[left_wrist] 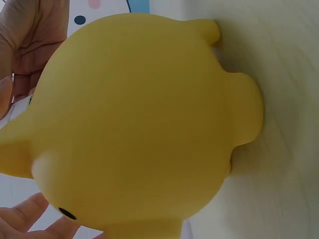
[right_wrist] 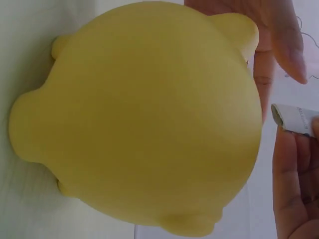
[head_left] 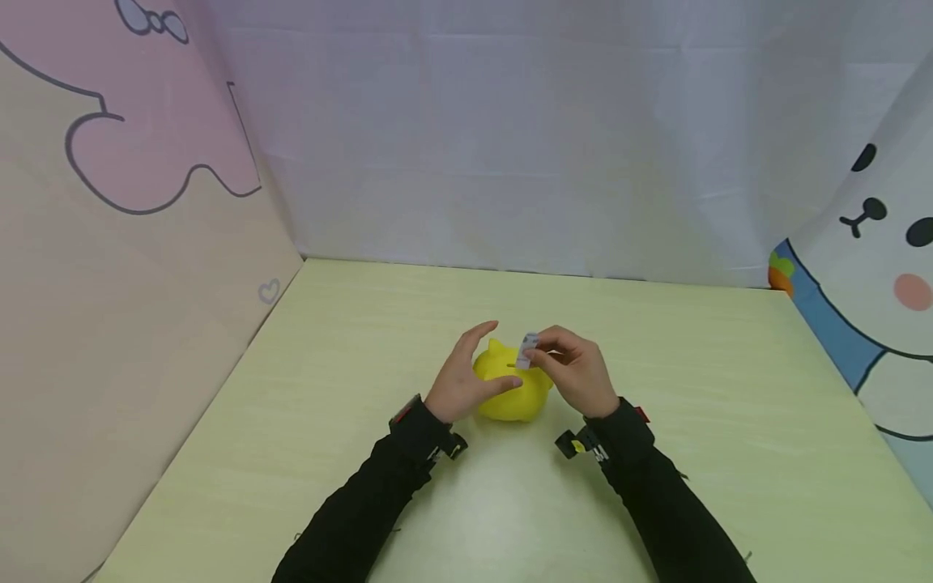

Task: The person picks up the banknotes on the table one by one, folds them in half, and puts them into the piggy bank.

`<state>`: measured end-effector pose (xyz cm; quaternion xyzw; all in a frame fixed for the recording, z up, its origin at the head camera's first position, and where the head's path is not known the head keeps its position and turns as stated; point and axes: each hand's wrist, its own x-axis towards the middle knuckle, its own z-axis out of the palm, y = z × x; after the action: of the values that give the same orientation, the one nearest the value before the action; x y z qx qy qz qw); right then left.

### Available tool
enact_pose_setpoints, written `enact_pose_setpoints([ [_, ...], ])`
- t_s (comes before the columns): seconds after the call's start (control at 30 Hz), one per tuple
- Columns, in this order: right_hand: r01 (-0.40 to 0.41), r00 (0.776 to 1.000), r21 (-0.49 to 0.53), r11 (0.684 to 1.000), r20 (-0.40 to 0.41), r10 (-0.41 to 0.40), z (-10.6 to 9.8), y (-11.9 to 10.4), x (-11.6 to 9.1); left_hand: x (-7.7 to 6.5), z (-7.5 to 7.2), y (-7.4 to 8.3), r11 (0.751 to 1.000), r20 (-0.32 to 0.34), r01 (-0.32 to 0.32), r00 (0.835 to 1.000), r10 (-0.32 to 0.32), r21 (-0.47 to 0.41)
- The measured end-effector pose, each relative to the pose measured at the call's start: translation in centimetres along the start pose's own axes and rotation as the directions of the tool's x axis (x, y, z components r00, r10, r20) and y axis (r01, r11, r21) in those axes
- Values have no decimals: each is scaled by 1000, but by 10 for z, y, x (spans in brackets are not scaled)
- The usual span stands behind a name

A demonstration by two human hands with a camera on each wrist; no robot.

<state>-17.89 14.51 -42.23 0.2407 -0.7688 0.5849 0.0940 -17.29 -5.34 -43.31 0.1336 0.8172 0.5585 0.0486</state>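
Note:
A round yellow piggy bank [head_left: 513,402] stands on the table, a dark slot visible on its top in the head view. My right hand [head_left: 579,372] pinches a small folded slip of printed paper [head_left: 526,351] just over that top; the slip's folded end [right_wrist: 294,118] shows in the right wrist view. Spread around the bank's left side is my left hand [head_left: 466,376], thumb and fingers apart. Whether it touches the bank, I cannot tell. In the left wrist view the bank [left_wrist: 134,119] hides most of both hands.
The pale wooden table [head_left: 729,421] extends on all sides of the bank. A white cloth [head_left: 510,146] hangs behind it. Cartoon-printed panels stand at the left [head_left: 146,283] and right [head_left: 860,283] edges. Small devices are strapped to both wrists.

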Motion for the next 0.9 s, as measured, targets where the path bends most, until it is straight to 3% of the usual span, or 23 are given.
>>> enact_pose_setpoints([
  [0.1, -1, 1000, -10, 1000, 3, 1, 0, 4, 1, 1, 2, -4, 998, 45, 48, 998, -46, -31],
  [0.3, -1, 1000, -32, 999, -1, 1, 1, 8, 1, 1, 4, -10, 996, 87, 77, 994, -72, -55],
  [0.9, 68, 998, -55, 996, 0, -68, 3, 12, -1, 1, 4, -14, 995, 104, 89, 991, -83, -52],
])
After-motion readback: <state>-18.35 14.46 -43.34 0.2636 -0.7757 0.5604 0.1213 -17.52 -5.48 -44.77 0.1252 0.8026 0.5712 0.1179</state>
